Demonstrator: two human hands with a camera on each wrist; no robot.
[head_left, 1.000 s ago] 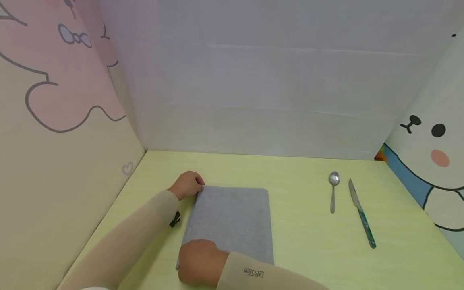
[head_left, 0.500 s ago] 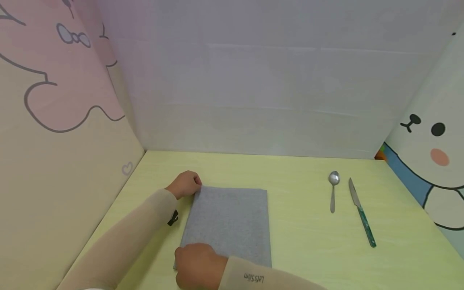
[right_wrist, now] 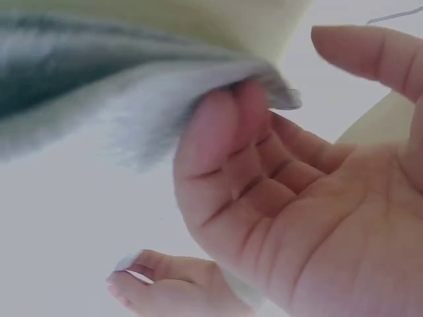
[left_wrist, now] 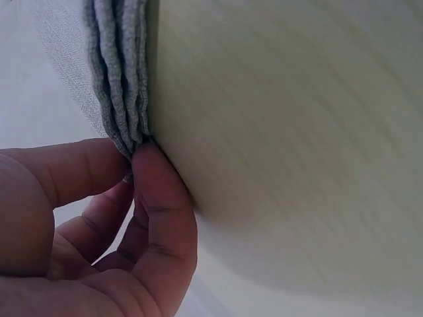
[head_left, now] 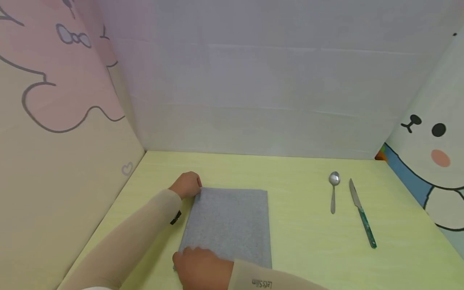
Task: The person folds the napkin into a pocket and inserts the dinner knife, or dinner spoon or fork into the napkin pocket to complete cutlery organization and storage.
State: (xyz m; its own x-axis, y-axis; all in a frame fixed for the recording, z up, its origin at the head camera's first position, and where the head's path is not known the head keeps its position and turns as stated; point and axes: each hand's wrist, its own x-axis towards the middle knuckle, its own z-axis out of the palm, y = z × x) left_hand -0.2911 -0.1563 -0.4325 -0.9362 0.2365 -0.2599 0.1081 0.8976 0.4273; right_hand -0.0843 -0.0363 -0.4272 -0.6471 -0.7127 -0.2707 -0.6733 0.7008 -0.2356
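Observation:
A folded grey cloth lies flat on the table, its left side showing several stacked layers in the left wrist view. At the far left corner, my left hand pinches those layers between thumb and index finger. My right hand is at the near left corner, covering part of it. In the right wrist view, the bent fingertips touch the cloth's edge and are partly hidden by it, while the thumb stands well apart.
A metal spoon and a green-handled knife lie side by side to the right of the cloth on the pale yellow table. A pale wall rises behind, with patterned panels at left and right.
My right hand has shifted slightly nearer and to the right at its corner. The cloth has slid a little left. My left hand keeps its pinch with a slight turn.

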